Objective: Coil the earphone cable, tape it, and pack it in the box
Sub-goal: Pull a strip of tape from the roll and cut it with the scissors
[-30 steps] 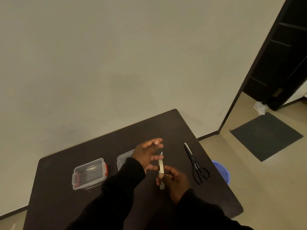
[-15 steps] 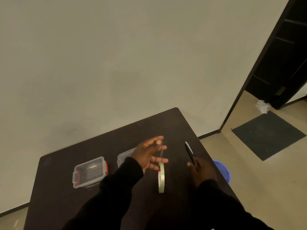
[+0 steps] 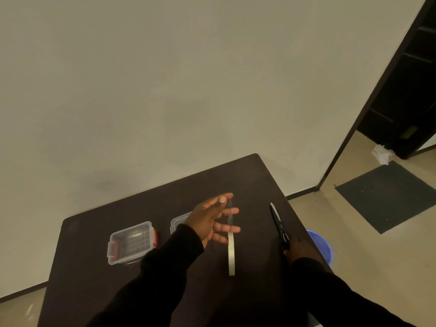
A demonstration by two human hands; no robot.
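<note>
Dark table (image 3: 94, 291) against plain wall. Left hand (image 3: 210, 221) raised, fingers spread, tape strip (image 3: 230, 212) stuck to fingertip, tape roll (image 3: 231, 253) dangling below. Right hand (image 3: 300, 250) on scissors (image 3: 278, 223) handles — grip probably closing, unclear; blades point away. Box (image 3: 131, 243) left of both hands; earphone cable not visible.

The right hand (image 3: 300, 250) covers the handles of the scissors (image 3: 276, 217), so whether its fingers curl around them cannot be told. Left of the scissors, the left hand (image 3: 210, 223) hides most of a clear lid (image 3: 179, 221), and the tape strip (image 3: 230, 214) at its fingertips is too faint to show who holds it. The desk (image 3: 94, 291) is cut off by the bottom edge.
</note>
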